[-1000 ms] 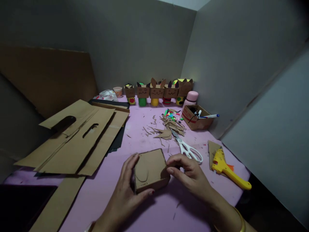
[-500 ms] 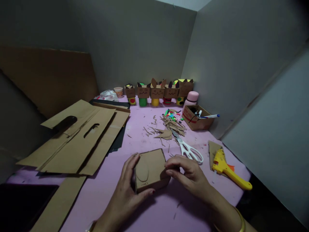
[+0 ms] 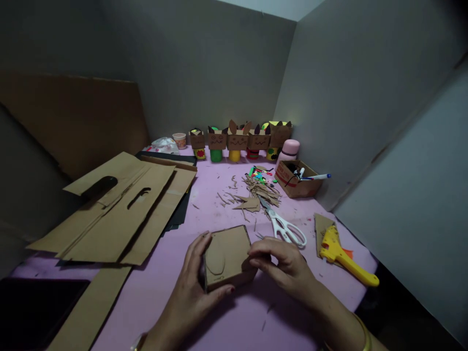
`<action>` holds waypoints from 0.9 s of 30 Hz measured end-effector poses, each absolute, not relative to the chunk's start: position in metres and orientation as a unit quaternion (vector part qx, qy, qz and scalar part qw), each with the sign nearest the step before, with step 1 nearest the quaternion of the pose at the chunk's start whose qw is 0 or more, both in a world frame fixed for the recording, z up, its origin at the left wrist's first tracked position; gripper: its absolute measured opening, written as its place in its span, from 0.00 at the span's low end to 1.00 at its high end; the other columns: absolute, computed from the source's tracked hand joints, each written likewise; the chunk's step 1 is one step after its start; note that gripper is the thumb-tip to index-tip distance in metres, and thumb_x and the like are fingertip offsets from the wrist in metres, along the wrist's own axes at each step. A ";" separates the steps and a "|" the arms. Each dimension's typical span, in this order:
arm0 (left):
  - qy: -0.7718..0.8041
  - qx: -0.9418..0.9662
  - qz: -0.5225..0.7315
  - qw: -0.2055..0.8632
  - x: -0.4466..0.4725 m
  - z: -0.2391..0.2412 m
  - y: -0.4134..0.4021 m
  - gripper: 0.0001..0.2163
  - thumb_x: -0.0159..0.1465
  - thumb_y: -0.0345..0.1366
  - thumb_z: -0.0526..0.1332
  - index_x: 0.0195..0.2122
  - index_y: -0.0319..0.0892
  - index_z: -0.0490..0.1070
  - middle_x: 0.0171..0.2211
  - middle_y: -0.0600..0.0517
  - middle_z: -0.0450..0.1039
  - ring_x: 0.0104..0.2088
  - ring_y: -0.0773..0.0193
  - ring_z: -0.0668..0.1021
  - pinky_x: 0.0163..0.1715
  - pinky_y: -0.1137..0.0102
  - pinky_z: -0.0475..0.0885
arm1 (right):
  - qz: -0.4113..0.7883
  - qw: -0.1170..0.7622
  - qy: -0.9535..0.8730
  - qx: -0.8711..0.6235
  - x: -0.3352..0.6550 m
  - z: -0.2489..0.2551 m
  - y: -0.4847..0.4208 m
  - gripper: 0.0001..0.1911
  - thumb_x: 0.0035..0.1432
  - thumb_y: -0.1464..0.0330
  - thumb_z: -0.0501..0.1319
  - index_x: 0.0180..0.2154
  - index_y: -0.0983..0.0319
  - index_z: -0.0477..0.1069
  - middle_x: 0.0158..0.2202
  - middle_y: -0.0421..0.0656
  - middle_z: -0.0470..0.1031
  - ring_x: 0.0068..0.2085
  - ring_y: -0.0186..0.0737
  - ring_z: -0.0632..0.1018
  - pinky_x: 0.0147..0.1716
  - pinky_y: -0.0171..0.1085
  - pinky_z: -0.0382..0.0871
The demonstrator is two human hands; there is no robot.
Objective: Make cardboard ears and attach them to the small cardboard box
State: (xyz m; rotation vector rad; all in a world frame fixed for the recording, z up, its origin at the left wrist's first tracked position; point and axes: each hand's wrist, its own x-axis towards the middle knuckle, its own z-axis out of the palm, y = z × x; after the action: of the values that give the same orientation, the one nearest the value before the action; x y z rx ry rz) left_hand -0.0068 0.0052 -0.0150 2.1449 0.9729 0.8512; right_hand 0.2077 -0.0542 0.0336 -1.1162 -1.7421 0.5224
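Note:
A small cardboard box (image 3: 232, 253) is tilted above the pink table cover, with an oval cardboard piece (image 3: 215, 258) lying flat on the left of its top face. My left hand (image 3: 199, 273) grips the box from the left, fingers along the far-left side and thumb against the near side. At the box's right edge, my right hand (image 3: 281, 261) has its thumb and index finger pinched together, touching or very close to the cardboard. Whatever may be between those fingertips is hidden.
White-handled scissors (image 3: 287, 229) lie beyond my right hand, beside cardboard scraps (image 3: 263, 190). A yellow glue gun (image 3: 345, 256) rests on cardboard at right. An open box (image 3: 298, 180) holds pens. Cardboard sheets (image 3: 120, 214) cover the left. Cardboard-headed animal figures (image 3: 237, 141) line the back.
Both hands keep nearly the same hold on the box. My right hand has shifted very slightly left, and the camera view has moved a little.

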 end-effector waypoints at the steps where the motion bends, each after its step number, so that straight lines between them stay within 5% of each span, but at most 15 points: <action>1: 0.368 0.813 0.324 0.313 -0.007 -0.015 0.005 0.40 0.57 0.45 0.65 0.63 0.56 0.40 0.64 0.41 0.45 0.65 0.41 0.53 0.60 0.39 0.52 | 0.214 0.484 -0.716 -0.455 0.207 0.034 -0.054 0.05 0.60 0.73 0.58 0.36 0.59 0.73 0.28 0.40 0.78 0.30 0.34 0.75 0.31 0.34 0.66; 8: 0.364 0.814 0.329 0.311 -0.007 -0.017 0.007 0.39 0.57 0.45 0.65 0.63 0.57 0.39 0.64 0.42 0.46 0.65 0.42 0.54 0.60 0.39 0.53 | 0.173 0.490 -0.726 -0.450 0.208 0.030 -0.054 0.07 0.61 0.71 0.59 0.40 0.58 0.73 0.29 0.41 0.77 0.30 0.36 0.74 0.29 0.35 0.66; 16: 0.366 0.811 0.338 0.306 -0.006 -0.018 0.006 0.40 0.56 0.46 0.66 0.64 0.57 0.41 0.64 0.42 0.47 0.64 0.42 0.55 0.60 0.41 0.55 | 0.138 0.476 -0.740 -0.454 0.212 0.029 -0.057 0.24 0.60 0.66 0.61 0.58 0.51 0.61 0.34 0.42 0.77 0.33 0.38 0.75 0.32 0.38 0.69; 22: 0.365 0.808 0.340 0.315 -0.007 -0.018 0.006 0.41 0.55 0.46 0.66 0.64 0.56 0.41 0.65 0.42 0.47 0.64 0.43 0.55 0.60 0.40 0.54 | 0.138 0.486 -0.724 -0.470 0.215 0.034 -0.061 0.23 0.62 0.61 0.59 0.58 0.53 0.63 0.40 0.44 0.76 0.35 0.38 0.75 0.34 0.36 0.70; 27: 0.346 0.793 0.355 0.354 -0.010 -0.019 0.004 0.41 0.55 0.55 0.62 0.65 0.57 0.41 0.66 0.43 0.44 0.66 0.42 0.52 0.61 0.41 0.49 | 0.197 0.567 -0.611 -0.516 0.213 0.022 -0.066 0.16 0.66 0.59 0.52 0.50 0.56 0.69 0.33 0.41 0.76 0.33 0.36 0.75 0.34 0.34 0.69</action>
State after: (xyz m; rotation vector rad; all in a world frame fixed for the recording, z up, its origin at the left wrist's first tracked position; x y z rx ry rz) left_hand -0.0102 0.0044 -0.0194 2.0513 0.8935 0.9185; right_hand 0.2128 -0.0663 0.0224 -1.2115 -1.4365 0.4619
